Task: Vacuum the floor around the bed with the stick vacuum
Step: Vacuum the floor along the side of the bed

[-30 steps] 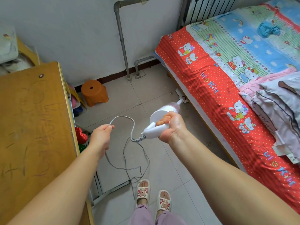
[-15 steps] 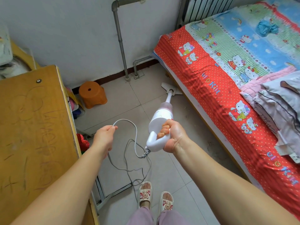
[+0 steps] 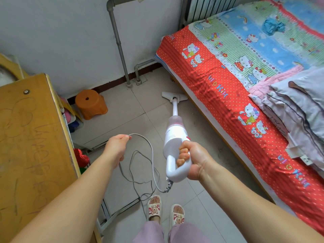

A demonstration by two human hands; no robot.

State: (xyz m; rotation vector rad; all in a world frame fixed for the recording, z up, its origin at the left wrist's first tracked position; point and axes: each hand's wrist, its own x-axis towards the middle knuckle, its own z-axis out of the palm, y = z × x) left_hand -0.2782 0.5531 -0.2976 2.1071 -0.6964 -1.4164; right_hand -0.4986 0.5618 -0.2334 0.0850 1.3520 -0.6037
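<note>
Both hands were out in front of the person. The right hand [image 3: 194, 160] was wrapped shut around the loop handle of the stick vacuum [image 3: 173, 142], its fingers [image 3: 183, 153] curled through the loop and the thumb side hidden behind it. The white body of the stick vacuum sloped down and away from the hand, its thin tube reaching to the floor head [image 3: 174, 97], which lay flat on the tiled floor [image 3: 122, 109] just beside the near corner of the bed [image 3: 219, 88]. The bed ran along the right, covered with a red dotted cartoon-cat sheet, and folded bedding [image 3: 294, 109] was piled on its right part.

The left hand [image 3: 116, 148] was closed on the grey power cord [image 3: 149, 158], pinching it at the top of a loop. From there the cord hung down in loose curls, crossed itself above the floor and joined the ribbed sleeve at the base of the vacuum handle; another strand trailed on towards the person's feet, which stood in white slippers [image 3: 165, 210] on the tiles.

At the left stood a scribbled wooden worktop [image 3: 26, 146], its edge near the left forearm. An orange stool [image 3: 91, 104] stood by the wall beyond it, well apart from the floor head, and grey pipes [image 3: 119, 42] ran down the wall to the floor between the stool and the bed.
</note>
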